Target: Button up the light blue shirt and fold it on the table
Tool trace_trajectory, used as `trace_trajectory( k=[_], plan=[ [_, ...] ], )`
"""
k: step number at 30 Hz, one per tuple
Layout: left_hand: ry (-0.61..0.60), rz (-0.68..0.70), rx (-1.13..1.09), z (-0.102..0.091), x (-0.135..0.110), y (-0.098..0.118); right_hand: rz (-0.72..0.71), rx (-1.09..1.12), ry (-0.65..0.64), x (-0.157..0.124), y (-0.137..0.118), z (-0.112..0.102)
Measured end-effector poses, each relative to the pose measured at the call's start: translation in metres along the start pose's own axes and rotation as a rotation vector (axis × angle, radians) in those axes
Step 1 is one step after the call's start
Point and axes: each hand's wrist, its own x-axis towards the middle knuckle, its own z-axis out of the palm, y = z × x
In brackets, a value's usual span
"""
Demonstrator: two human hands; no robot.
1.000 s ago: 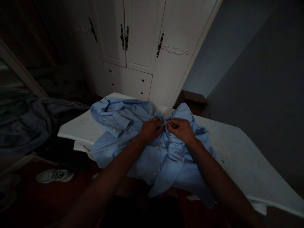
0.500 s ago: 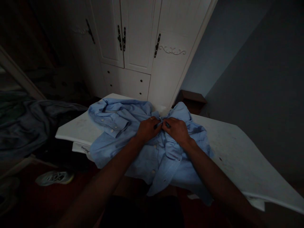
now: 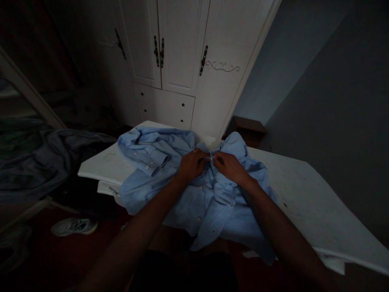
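A light blue button-up shirt lies spread over a white table, its lower edge hanging past the near side. Near the collar, my left hand pinches one front edge of the shirt, a ring on one finger. Close beside it, my right hand grips the facing edge, fingertips almost touching the left ones. Any button between the fingers is too small and dark to make out. Below the hands the two front edges lie apart, with buttons on the left one. A buttoned cuff rests folded on the left.
A white wardrobe stands behind the table, with a small brown cabinet to its right. Grey clothes are heaped at the left. A shoe lies on the red floor.
The whole view has shifted slightly, putting things a little further right. My fingertips have drawn slightly apart at the shirt's front edges; both hands keep their hold near the collar.
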Motion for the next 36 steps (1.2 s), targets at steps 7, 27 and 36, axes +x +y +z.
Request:
trace_trajectory(
  k=[7,27,36],
  plan=[
    [-0.005,0.027,-0.084,0.000,0.001,-0.001,0.048,0.226,-0.020,0.000,0.006,0.000],
    [0.016,-0.058,-0.144,0.001,0.002,-0.003,-0.067,0.228,0.251,-0.002,0.011,0.014],
    [0.071,-0.144,-0.208,0.000,0.004,-0.001,-0.266,-0.050,0.259,-0.002,0.013,0.010]
  ],
)
